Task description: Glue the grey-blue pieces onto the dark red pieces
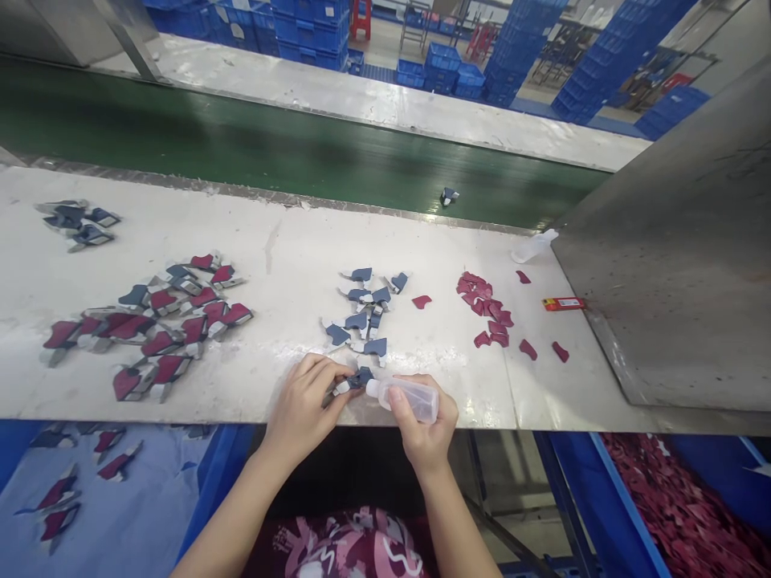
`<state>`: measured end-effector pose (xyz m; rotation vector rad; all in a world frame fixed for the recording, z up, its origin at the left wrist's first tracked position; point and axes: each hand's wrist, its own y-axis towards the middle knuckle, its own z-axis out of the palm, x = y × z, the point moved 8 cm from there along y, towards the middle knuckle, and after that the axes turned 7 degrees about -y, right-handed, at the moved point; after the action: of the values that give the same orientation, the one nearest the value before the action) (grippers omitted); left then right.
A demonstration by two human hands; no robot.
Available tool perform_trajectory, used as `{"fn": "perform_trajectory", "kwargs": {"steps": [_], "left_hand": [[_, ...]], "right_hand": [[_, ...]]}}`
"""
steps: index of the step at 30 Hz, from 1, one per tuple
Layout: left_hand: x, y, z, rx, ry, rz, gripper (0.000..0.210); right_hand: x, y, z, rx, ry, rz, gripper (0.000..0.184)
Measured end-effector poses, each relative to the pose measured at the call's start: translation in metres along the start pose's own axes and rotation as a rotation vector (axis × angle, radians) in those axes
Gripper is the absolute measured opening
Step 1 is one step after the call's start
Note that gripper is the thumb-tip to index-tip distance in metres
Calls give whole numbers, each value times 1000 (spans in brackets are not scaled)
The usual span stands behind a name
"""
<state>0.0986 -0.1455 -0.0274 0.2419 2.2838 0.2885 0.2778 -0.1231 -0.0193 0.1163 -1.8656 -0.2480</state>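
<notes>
Near the table's front edge, my left hand (309,399) pinches a small dark blue and grey plastic part (360,378) between thumb and fingers. My right hand (429,425) is wrapped round a translucent squeeze bottle (415,399), tilted sideways with its white tip at the part. Whether tip and part touch, I cannot tell. Just beyond my hands lie several blue and grey parts (356,321). Loose maroon pieces (485,305) are heaped to the right, with a single maroon piece (422,302) between the two groups.
Left on the white table (289,241) are parts with maroon faces (162,329) and a blue cluster (78,223). A green conveyor (241,148) carries one part (449,196). A metal panel (675,257) stands right, near another bottle (533,246). Blue bins (632,502) flank me below.
</notes>
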Motion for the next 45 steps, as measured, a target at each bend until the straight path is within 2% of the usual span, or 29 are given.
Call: {"fn": "perform_trajectory", "kwargs": {"steps": [6, 15, 21, 25, 27, 30, 33, 35, 38, 40, 42, 45], "left_hand": [[-1, 0, -1, -26, 5, 6, 12], [-3, 0, -1, -23, 21, 26, 15], [-4, 1, -2, -25, 27, 35, 15], [-3, 1, -1, -13, 27, 17, 14], [-3, 0, 2, 9, 30, 8, 13], [-5, -2, 3, 40, 49, 15, 14], [-11, 4, -9, 49, 50, 45, 33], [-19, 20, -25, 60, 28, 108, 43], [-30, 66, -56, 70, 24, 218, 36], [-27, 112, -72, 73, 71, 223, 33], [-14, 165, -79, 78, 147, 161, 38], [14, 244, -73, 98, 268, 35, 46]], "right_hand": [[-3, -1, -7, 0, -32, -25, 17], [-7, -4, -16, -86, -49, 7, 20], [-19, -8, -22, -180, -9, 33, 19], [-34, -11, -33, -336, 174, 124, 23], [-42, -6, -38, -373, 239, 184, 24], [-46, 11, -48, -379, 174, 231, 28], [-46, 37, -55, -352, 125, 208, 38], [-46, 54, -49, -285, 150, 192, 44], [-44, 70, -28, -111, 70, 191, 43], [-39, 75, -10, 25, -61, 155, 41], [-32, 78, 3, 146, -186, 92, 46], [-18, 79, 8, 356, -361, -56, 76]]}}
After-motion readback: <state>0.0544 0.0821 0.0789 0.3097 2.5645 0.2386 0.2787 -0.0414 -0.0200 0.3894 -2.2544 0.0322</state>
